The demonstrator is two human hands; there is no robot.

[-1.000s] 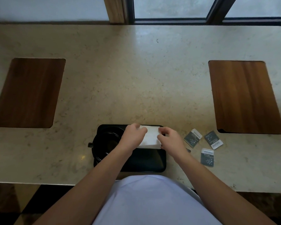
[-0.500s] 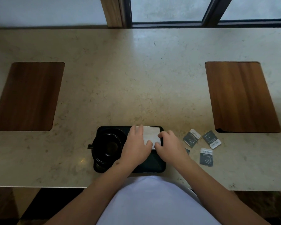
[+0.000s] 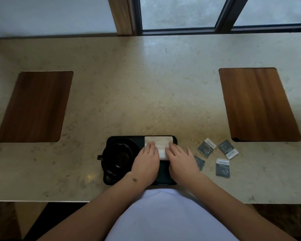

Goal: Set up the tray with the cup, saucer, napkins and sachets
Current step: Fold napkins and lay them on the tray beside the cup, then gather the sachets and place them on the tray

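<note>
Head view: left hand [image 3: 146,164] and right hand [image 3: 181,160], fingers straight and flat, press the white napkins [image 3: 159,145] onto the right half of the black tray [image 3: 163,178], beside the cup [image 3: 116,158] on its saucer [image 3: 132,145]; four sachets [image 3: 206,150] lie on the tabletop [image 3: 146,93] just right.

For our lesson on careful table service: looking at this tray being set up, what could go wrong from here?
1. The cup sits close beside the left hand; drawing that hand back carelessly might knock it.
2. Four sachets lie loose on the counter, one partly under the right hand, so it could be swept aside or forgotten.
</note>
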